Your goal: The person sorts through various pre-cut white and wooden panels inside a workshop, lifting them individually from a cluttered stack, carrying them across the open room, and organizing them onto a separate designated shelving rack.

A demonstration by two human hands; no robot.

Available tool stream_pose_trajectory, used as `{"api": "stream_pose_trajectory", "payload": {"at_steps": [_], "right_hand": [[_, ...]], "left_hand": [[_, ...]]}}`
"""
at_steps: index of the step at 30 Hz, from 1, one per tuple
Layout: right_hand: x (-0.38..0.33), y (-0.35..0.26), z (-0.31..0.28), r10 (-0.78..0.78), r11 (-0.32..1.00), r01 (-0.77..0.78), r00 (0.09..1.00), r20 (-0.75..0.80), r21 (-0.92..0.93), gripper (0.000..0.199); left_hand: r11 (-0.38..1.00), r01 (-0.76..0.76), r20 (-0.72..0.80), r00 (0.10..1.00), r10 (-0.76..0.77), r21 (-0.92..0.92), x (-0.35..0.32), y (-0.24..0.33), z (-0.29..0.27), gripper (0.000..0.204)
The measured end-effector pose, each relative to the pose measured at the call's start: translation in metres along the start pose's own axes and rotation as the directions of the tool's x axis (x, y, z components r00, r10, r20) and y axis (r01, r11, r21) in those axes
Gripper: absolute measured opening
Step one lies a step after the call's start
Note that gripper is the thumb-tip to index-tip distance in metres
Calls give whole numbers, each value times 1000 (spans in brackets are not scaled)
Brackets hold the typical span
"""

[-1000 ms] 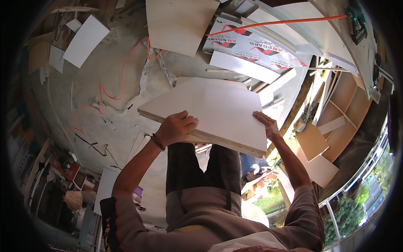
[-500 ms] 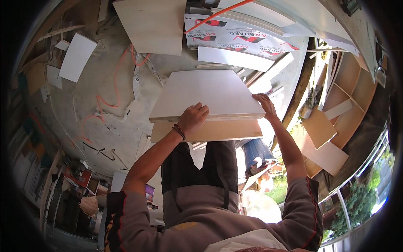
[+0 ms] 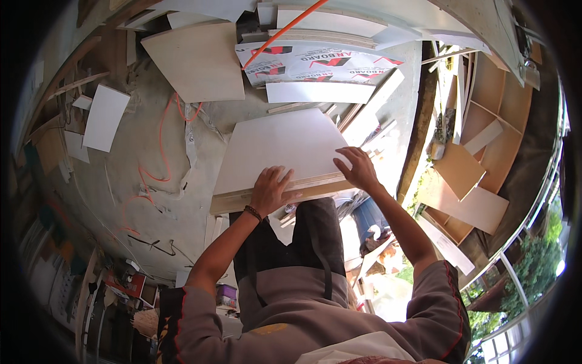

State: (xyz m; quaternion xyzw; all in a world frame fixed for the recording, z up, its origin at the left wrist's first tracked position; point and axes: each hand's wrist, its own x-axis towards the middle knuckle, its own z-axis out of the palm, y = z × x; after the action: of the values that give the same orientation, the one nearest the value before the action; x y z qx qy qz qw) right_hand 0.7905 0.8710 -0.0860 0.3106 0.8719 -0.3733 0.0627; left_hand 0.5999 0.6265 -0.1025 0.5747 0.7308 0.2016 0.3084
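Note:
A white board [image 3: 282,145] lies in front of me, its pale layered edge facing me. Beneath that edge a light wood board [image 3: 227,204] shows as a narrow strip. My left hand [image 3: 271,191], with a dark beaded bracelet on its wrist, rests on the near edge, fingers spread. At the right near corner my right hand [image 3: 359,170] touches the white board with fingers stretched and thumb apart. Neither hand is closed round anything. What holds the boards up from below is hidden.
A large tan panel [image 3: 197,64] stands beyond, beside stacked boards in printed wrapping [image 3: 315,60]. An orange hose [image 3: 159,177] winds over the concrete floor at left. Wooden shelving [image 3: 494,91] and loose panels [image 3: 461,170] lie at right. Several offcuts lie past the white board.
My left fingers have gone from a closed grip to spread on the board's edge. The right hand has come inward and nearer. The white board sits turned, with less of the lower board showing.

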Motion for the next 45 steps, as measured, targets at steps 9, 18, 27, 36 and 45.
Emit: {"api": "stream_pose_trajectory", "payload": {"at_steps": [9, 18, 27, 36, 45], "right_hand": [[43, 18, 15, 31, 999, -31, 999, 14, -26, 28], [231, 52, -36, -110, 948, -34, 899, -424, -318, 48], [296, 14, -65, -243, 886, -43, 805, -541, -462, 66], [259, 52, 0, -144, 875, 9, 959, -243, -484, 81], [235, 51, 30, -54, 886, -116, 936, -349, -448, 71]], "left_hand": [[935, 71, 69, 993, -101, 346, -9, 10, 15, 66], [969, 51, 53, 996, -65, 243, -22, 16, 31, 80], [962, 87, -40, 996, -80, 259, -44, 21, 62, 51], [962, 96, -86, 993, -76, 257, -52, 28, 72, 42], [966, 73, -41, 997, -65, 248, -54, 30, 74, 44]]}}
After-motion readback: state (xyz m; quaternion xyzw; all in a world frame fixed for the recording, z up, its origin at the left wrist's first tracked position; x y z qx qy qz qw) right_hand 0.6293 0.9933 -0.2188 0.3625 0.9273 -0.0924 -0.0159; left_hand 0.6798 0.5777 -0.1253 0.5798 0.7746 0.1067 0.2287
